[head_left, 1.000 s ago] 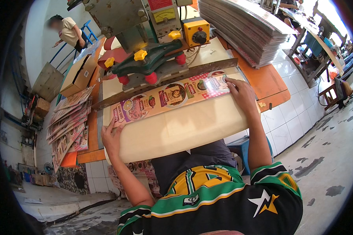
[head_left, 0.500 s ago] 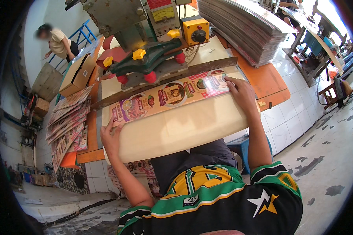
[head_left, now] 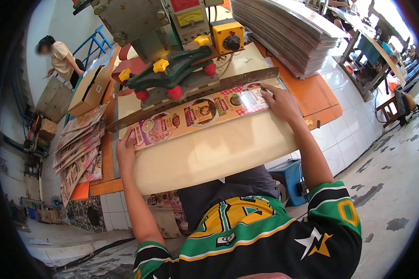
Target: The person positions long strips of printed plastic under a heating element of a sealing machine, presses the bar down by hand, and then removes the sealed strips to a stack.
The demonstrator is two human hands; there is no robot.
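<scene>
A long glossy printed strip (head_left: 179, 119) with food pictures lies across a cream-coloured sheet (head_left: 209, 156), close along a metal bar. My left hand (head_left: 126, 149) pinches the strip's left end, thumb and fingers at its edge. At the right end, my right hand (head_left: 282, 103) has its fingers curled onto the strip's corner. Above and beyond the strip stands a press machine with a dark green clamp frame (head_left: 172, 69), yellow knobs and red rubber feet. Its metal bar (head_left: 246, 80) runs just past the strip's far edge.
Loose printed sheets (head_left: 81, 139) are piled at the left, beside an open cardboard box (head_left: 86, 90). A tall stack of flat sheets (head_left: 284, 39) stands at the far right of the orange table (head_left: 319, 100). A yellow control box (head_left: 228, 37) sits on the machine. Another person (head_left: 63, 60) stands at the back left.
My left hand has moved forward along the strip's left end, and my right hand has shifted slightly forward. The strip stays beside the bar. The person at the back left has changed posture.
</scene>
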